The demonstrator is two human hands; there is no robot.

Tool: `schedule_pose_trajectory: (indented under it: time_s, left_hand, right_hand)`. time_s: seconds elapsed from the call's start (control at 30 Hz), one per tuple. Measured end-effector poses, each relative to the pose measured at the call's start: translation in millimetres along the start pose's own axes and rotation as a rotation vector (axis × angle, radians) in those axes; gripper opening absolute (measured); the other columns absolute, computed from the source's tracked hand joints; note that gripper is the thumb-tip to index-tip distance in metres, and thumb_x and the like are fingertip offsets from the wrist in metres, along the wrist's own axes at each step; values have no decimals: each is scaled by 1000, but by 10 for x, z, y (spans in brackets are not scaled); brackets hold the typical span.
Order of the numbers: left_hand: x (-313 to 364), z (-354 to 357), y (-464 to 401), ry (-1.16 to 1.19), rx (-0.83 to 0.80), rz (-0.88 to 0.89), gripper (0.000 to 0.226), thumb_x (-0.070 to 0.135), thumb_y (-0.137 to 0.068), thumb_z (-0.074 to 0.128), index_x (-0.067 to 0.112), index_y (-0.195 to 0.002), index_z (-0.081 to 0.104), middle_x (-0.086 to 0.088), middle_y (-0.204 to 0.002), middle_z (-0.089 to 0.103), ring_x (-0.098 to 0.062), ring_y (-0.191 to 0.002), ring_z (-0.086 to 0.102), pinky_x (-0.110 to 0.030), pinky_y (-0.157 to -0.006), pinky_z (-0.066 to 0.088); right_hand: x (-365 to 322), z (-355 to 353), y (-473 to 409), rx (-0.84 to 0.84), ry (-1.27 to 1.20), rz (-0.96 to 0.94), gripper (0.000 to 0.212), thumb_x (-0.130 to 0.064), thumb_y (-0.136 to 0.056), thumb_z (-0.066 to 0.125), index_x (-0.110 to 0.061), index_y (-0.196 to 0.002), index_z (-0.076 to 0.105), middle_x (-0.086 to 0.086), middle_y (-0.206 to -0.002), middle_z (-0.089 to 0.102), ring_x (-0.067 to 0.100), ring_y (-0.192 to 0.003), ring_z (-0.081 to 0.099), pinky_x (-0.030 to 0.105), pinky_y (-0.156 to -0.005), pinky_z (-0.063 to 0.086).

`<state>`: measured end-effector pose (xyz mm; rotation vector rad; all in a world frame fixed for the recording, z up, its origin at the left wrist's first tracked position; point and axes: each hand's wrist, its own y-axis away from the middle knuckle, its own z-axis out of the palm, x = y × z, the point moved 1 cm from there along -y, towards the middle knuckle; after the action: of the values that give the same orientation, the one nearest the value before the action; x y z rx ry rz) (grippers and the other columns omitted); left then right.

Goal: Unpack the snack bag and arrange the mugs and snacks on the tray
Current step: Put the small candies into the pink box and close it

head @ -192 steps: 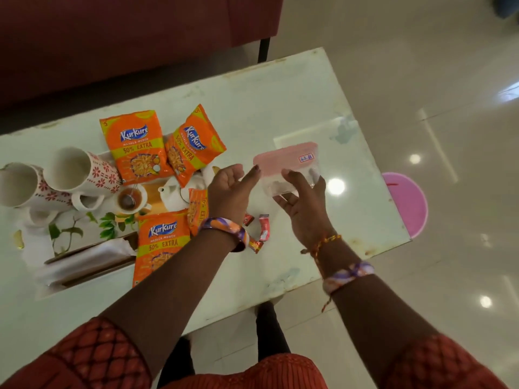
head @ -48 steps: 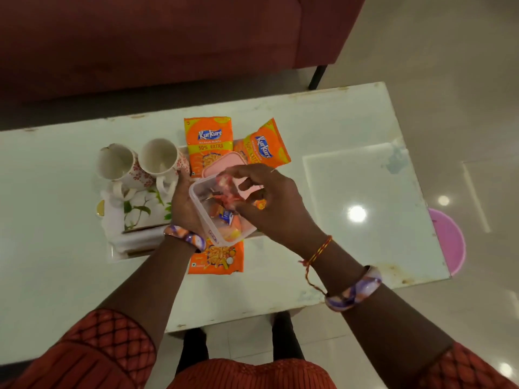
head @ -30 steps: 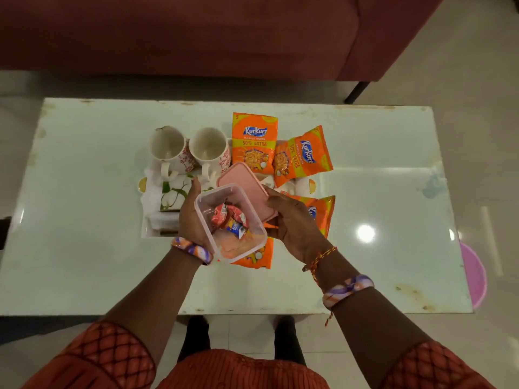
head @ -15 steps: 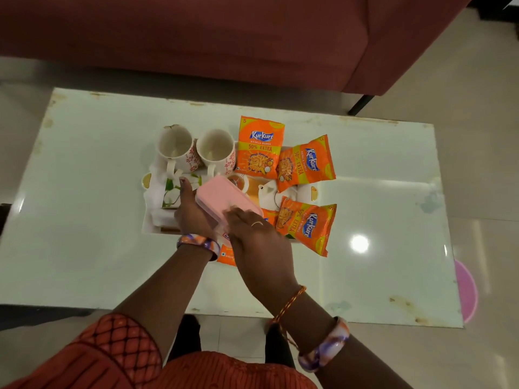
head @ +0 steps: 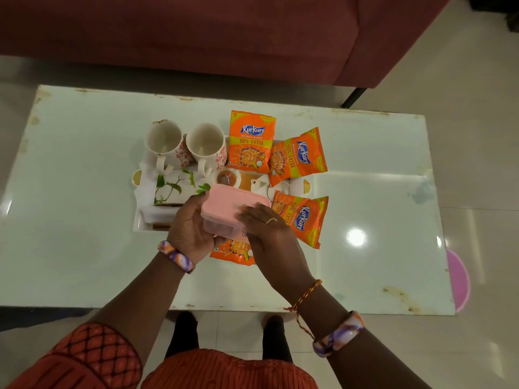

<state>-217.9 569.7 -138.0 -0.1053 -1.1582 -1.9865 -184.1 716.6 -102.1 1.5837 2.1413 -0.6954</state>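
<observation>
A small clear plastic box with a pink lid (head: 224,209) is held above the white tray (head: 138,220). My left hand (head: 188,228) grips the box from the left and below. My right hand (head: 266,231) lies flat on the lid's right side. Two white mugs with red flowers (head: 165,141) (head: 206,144) stand at the tray's far left. Several orange snack packets lie around: one upright (head: 250,141), one tilted beside it (head: 299,157), one at the right (head: 304,217), one partly hidden under my hands (head: 234,252).
The tray carries a leaf and teapot print (head: 174,186) and a folded white cloth (head: 157,214). It rests on a white table (head: 70,220). A red sofa (head: 196,37) stands behind the table. A pink round object (head: 459,279) lies on the floor at right.
The open box with wrapped sweets now has its pink lid on top. My right hand moved from placing the lid to pressing on it. The view shifted little since half a second ago.
</observation>
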Motion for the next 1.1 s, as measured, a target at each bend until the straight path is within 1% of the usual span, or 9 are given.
schedule_pose_trajectory:
  time_s: [0.17,0.27,0.33,0.4,0.5,0.7,0.87,0.97,1.1]
  left_hand:
    - [-4,-162,-48,-22,-14,-6,84,31,-22,83,15,-101,59,-9,-85,71,-26,-75,68,-34,-61,57]
    - [-13,-169,-31,-2,-11,18,80,30,-16,81,19,-93,60,-5,-79,70,-26,-82,60,-28,-59,55]
    - [-19,-139,-14,-32,-50,10,72,28,-18,81,20,-88,66,-3,-79,72,-25,-81,63,-26,-58,54]
    - [-26,-62,13,-69,-100,15,61,25,-27,80,19,-88,70,-2,-83,73,-21,-79,68,-24,-61,56]
    - [-17,-1,32,-210,13,-12,25,32,-67,66,17,-87,66,-3,-78,73,-22,-79,63,-24,-62,53]
    - [42,182,-1,-716,601,85,46,49,-90,38,10,-79,59,-19,-98,60,-32,-89,54,-36,-82,40]
    - [35,328,109,-744,666,240,39,36,-92,42,3,-80,60,-16,-93,59,-27,-87,48,-30,-77,31]
    - [-1,434,114,-774,675,228,32,36,-93,41,8,-83,54,-13,-91,50,-26,-87,44,-30,-77,30]
    - [-15,457,103,-818,663,238,44,35,-94,39,-1,-80,60,-10,-77,53,-29,-86,48,-30,-75,31]
  right_hand:
    - [51,6,55,-59,-320,148,27,-15,-79,64,-8,-104,70,15,-127,62,27,-125,51,41,-102,42]
    - [7,2,13,1,-506,514,58,-38,-82,61,-23,-135,44,2,-150,36,18,-138,34,37,-106,40]
    - [-24,-28,-46,-50,-757,782,63,-40,-85,57,-30,-141,30,-3,-143,41,21,-131,42,44,-99,48]
    - [-6,-25,-52,-155,-1055,949,34,-30,-91,54,-32,-123,45,-5,-114,56,20,-106,57,43,-81,56]
    - [67,-9,15,-171,-1027,849,19,-20,-90,56,-33,-104,55,-4,-105,61,15,-96,59,39,-78,56]
    - [48,51,78,-184,-1034,767,33,-18,-84,64,-32,-112,53,4,-124,57,17,-101,57,20,-67,57]
    - [10,139,34,-66,-1011,863,20,-46,-87,53,-34,-101,60,-8,-109,63,14,-103,61,41,-92,53]
    - [-19,150,-32,57,-719,821,27,-51,-89,43,-32,-78,59,-10,-85,64,19,-90,63,46,-84,54]
    - [30,148,-55,74,-631,771,30,-48,-90,41,-26,-83,59,-13,-77,61,18,-82,62,41,-76,54]
